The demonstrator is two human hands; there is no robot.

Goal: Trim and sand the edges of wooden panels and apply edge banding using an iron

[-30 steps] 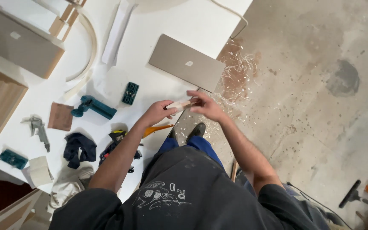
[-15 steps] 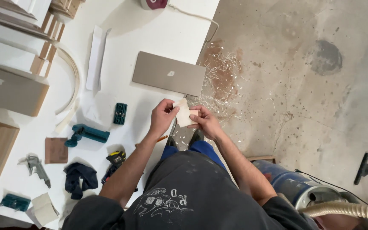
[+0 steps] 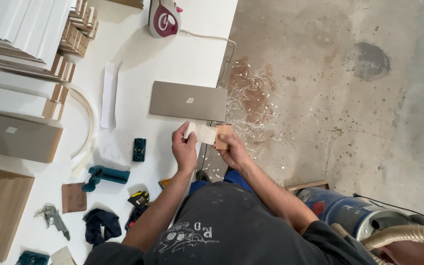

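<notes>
A small wooden block (image 3: 223, 136), light brown and roughly rectangular, is held up at the desk (image 3: 172, 54) edge, gripped by the right hand (image 3: 234, 151). A pale strip of sandpaper (image 3: 201, 133) stretches from the block's left side to the left hand (image 3: 184, 147), which pinches its other end.

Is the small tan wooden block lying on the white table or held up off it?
Held up: the small tan wooden block sits in the right hand, beyond the white table edge.
</notes>
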